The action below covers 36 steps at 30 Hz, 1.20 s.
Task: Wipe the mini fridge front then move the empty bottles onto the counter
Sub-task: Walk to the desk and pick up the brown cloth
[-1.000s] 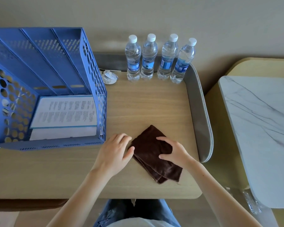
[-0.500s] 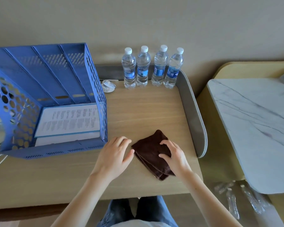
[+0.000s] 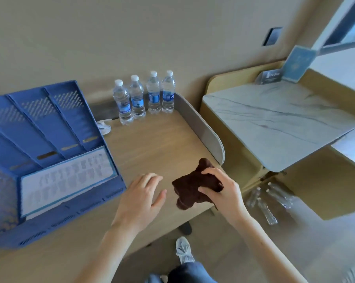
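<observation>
My right hand (image 3: pixel 221 193) grips a bunched dark brown cloth (image 3: pixel 193 186), lifted off the wooden desk (image 3: pixel 162 144) near its right front corner. My left hand (image 3: pixel 141 198) hovers flat over the desk just left of the cloth, fingers apart, holding nothing. Several empty clear bottles (image 3: pixel 268 201) lie on the floor to the right, below the marble counter (image 3: pixel 274 119). A row of several water bottles with white caps (image 3: pixel 144 97) stands at the back of the desk. No mini fridge front is visible.
A blue perforated file rack (image 3: pixel 50 144) holding a printed sheet fills the desk's left side. A grey curved guard (image 3: pixel 203 129) edges the desk's right side. A small card stand (image 3: pixel 270 76) and blue card sit at the counter's back. My shoe (image 3: pixel 183 250) is on the floor.
My right hand has gathered the cloth and lifted it off the desk. My left hand let go of it. The view has swung right, showing the floor bottles and counter.
</observation>
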Tool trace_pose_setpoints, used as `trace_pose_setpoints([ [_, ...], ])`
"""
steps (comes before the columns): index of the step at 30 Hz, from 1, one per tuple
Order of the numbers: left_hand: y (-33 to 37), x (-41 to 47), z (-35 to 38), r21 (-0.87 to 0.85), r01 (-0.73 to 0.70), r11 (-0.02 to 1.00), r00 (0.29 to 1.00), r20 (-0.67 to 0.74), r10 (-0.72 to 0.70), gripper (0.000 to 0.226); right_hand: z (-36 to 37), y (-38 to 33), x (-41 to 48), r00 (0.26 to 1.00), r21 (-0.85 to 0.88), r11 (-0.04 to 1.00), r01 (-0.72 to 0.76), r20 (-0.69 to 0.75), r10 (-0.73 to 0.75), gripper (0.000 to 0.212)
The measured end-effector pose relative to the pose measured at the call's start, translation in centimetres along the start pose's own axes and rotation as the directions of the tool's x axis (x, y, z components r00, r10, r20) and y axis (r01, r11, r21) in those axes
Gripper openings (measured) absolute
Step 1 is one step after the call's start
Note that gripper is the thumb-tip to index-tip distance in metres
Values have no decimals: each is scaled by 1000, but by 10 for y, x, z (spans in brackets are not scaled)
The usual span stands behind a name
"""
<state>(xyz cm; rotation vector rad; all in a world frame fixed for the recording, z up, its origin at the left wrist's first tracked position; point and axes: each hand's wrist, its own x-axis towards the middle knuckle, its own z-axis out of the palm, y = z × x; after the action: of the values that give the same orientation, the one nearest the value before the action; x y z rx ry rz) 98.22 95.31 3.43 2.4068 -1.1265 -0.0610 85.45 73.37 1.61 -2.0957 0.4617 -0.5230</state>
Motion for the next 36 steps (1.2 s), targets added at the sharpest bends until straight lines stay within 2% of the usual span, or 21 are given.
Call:
trace_pose_setpoints([
  [6,35,-6,12,-60,-190,980,981,24,192,51,-30,-14,-83,959,71,985,-159,-227,171,46],
  [11,76,-16,39,-92,-328,940,937,91,336,46,-46,6,-155,861,152,937,-313,-372,348,46],
  [17,147,-23,77,-201,-482,852,832,200,518,44,-85,22,-229,703,204,884,-420,-543,460,45],
  [26,279,-29,140,-290,-678,675,622,263,738,31,-165,32,-322,478,238,845,-480,-737,479,41],
  [36,400,-64,209,-372,-762,530,426,329,843,34,-232,69,-410,234,364,761,-537,-802,549,41],
])
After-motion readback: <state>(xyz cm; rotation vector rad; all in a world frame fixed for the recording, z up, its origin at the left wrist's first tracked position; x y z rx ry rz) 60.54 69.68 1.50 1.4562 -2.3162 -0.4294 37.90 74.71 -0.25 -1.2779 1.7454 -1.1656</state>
